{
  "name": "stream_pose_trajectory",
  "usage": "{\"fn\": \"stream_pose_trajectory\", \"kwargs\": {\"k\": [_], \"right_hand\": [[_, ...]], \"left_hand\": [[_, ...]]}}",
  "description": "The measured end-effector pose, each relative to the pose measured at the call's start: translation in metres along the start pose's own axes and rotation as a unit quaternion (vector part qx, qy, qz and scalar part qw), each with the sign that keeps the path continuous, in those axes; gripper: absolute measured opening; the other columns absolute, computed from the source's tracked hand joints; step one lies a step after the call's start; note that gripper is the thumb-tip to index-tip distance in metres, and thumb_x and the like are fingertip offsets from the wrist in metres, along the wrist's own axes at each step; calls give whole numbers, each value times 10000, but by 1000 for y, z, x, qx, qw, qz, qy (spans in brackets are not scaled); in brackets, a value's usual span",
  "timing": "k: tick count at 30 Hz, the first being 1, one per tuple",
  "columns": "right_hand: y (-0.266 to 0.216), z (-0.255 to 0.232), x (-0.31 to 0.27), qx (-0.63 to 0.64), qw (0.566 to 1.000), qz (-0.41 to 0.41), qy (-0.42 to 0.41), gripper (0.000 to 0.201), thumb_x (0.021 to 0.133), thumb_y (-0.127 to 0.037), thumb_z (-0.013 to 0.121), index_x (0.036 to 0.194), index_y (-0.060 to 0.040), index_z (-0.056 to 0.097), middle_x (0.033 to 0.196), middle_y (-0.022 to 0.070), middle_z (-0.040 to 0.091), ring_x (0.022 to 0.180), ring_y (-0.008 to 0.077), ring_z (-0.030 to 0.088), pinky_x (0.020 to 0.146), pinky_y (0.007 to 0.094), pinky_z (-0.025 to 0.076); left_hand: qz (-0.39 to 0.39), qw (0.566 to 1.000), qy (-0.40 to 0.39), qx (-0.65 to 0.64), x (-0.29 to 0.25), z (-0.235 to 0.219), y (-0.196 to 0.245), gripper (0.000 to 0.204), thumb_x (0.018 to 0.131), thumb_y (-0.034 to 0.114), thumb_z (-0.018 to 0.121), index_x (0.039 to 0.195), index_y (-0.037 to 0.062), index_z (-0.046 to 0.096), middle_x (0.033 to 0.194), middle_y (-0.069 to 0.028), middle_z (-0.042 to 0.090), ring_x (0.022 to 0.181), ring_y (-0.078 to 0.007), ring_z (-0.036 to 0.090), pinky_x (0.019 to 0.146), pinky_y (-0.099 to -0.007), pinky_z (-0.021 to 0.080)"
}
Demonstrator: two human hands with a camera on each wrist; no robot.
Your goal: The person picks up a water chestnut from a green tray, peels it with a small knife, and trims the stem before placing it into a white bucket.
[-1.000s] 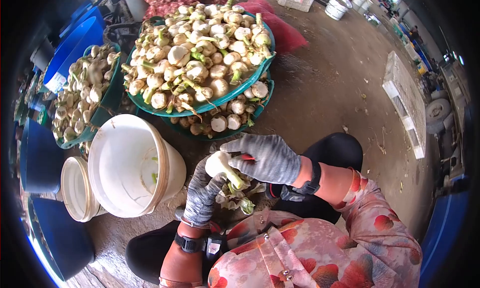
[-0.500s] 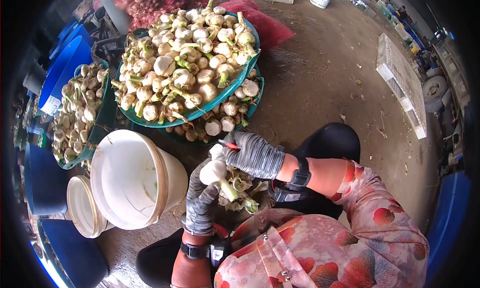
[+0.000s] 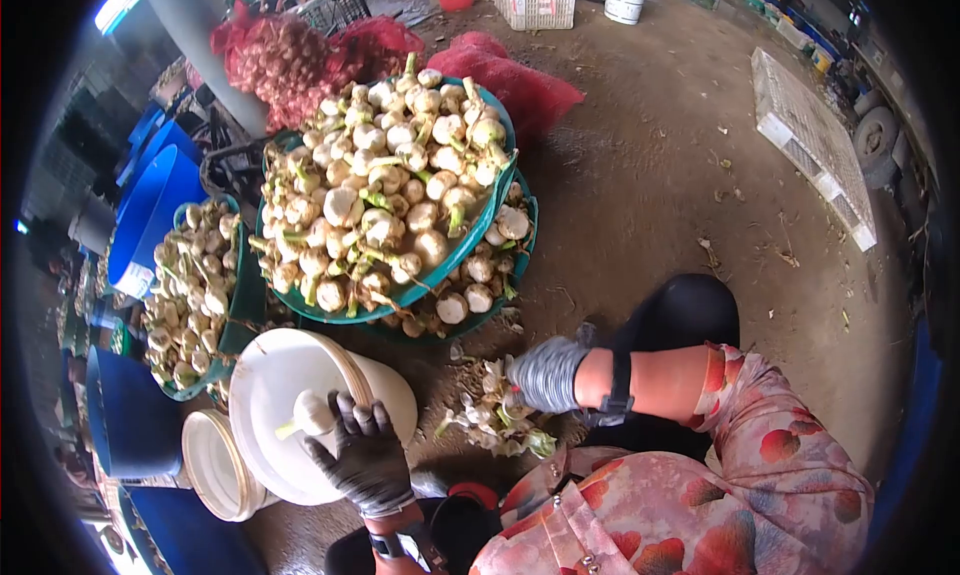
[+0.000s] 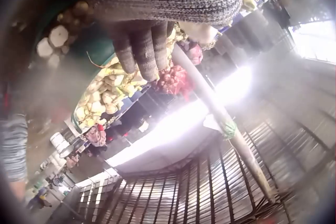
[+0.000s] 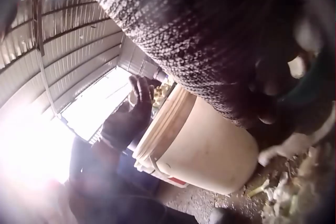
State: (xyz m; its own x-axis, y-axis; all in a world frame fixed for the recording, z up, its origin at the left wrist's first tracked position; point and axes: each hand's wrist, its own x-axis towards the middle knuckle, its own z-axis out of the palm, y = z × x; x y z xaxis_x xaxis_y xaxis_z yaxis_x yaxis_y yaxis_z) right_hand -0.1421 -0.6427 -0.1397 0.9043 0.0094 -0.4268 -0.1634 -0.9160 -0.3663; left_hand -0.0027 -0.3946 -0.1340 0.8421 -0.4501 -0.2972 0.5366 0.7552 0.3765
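Note:
In the head view, my gloved left hand [image 3: 368,463] has its fingers spread over the near rim of the large white bucket [image 3: 400,400]. A white garlic bulb with a green stem [image 3: 314,413] shows against the bucket's mouth, just past the fingertips; whether it touches the inside, I cannot tell. My gloved right hand [image 3: 548,375] is curled above peelings [image 3: 500,425], gripping a small tool with only a bit of red visible. The right wrist view shows the bucket [image 5: 210,145] beside the right glove [image 5: 173,35], with the left hand [image 5: 134,116] at its rim.
A green basin [image 3: 400,300] heaped with garlic bulbs stands ahead on another one. More bulbs fill a basin [image 3: 240,310] at the left. A smaller white bucket [image 3: 215,465] sits beside the large one. Red net sacks [image 3: 510,80] and a white pallet [image 3: 810,145] lie farther off.
My left hand has moved left to the bucket and loosened its fingers from the bulb, now at the bucket's mouth. The right hand has stayed over the peelings. The head view has tilted up.

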Motion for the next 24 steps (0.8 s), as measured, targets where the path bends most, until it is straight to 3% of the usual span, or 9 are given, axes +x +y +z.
{"fn": "stream_pose_trajectory", "kwargs": {"k": [1,5,9,11,14,16,19,22,24], "right_hand": [[-4,5,-2,-18,1000,-1,6,215,796,-226,640,814,-33,734,776,187,706,743,380,699,650,485,557],[-8,15,-2,7,998,-51,27,169,784,-149,636,811,-15,735,753,197,699,717,377,694,605,477,547],[-11,5,-4,17,997,-60,37,155,782,-126,639,859,-19,721,762,179,704,731,376,694,618,472,545],[-9,4,-4,33,996,-73,35,152,801,-119,630,879,-15,708,792,183,704,762,375,696,646,470,546],[-3,6,-4,56,995,-83,14,152,824,-118,614,891,-13,701,827,193,705,790,377,696,666,466,548],[1,5,-4,54,994,-90,11,168,847,-129,602,921,-9,694,842,201,704,799,378,695,671,461,548],[3,-1,-8,74,993,-87,0,183,863,-150,596,932,-6,685,834,203,700,795,380,694,671,459,548],[3,-4,-9,79,993,-90,-7,197,884,-177,588,920,-5,677,817,203,692,791,385,690,673,462,545],[2,-6,-10,108,990,-87,20,207,885,-209,596,913,-19,674,795,201,685,787,388,687,672,468,540]], "left_hand": [[7,999,22,-22,2,5,0,630,1000,548,424,1363,41,516,1221,-140,662,956,-302,653,1005,-498,469],[-4,981,-67,182,28,23,-21,498,1046,421,415,1353,40,509,1130,-160,659,924,-290,650,944,-477,511],[73,873,-106,470,69,84,-54,335,997,173,566,1295,20,555,1161,-134,639,973,-246,634,929,-376,513],[173,734,-149,640,128,86,-66,406,943,186,639,1303,22,551,1188,-134,640,1046,-252,617,954,-385,494],[279,315,-70,905,168,129,-83,603,853,306,737,1351,38,525,1249,-179,624,1218,-298,560,1050,-417,422],[276,274,-62,919,197,131,-94,733,793,385,766,1401,76,500,1285,-194,603,1330,-332,464,1147,-456,305],[181,28,-8,983,217,140,-113,888,754,448,744,1481,70,402,1478,-193,444,1425,-349,339,1216,-541,102],[209,5,-16,978,220,136,-113,935,733,436,745,1498,52,368,1500,-209,414,1429,-353,335,1218,-540,86],[242,38,-40,969,214,139,-102,884,722,460,741,1447,62,427,1401,-210,506,1395,-370,369,1217,-538,93]]}}
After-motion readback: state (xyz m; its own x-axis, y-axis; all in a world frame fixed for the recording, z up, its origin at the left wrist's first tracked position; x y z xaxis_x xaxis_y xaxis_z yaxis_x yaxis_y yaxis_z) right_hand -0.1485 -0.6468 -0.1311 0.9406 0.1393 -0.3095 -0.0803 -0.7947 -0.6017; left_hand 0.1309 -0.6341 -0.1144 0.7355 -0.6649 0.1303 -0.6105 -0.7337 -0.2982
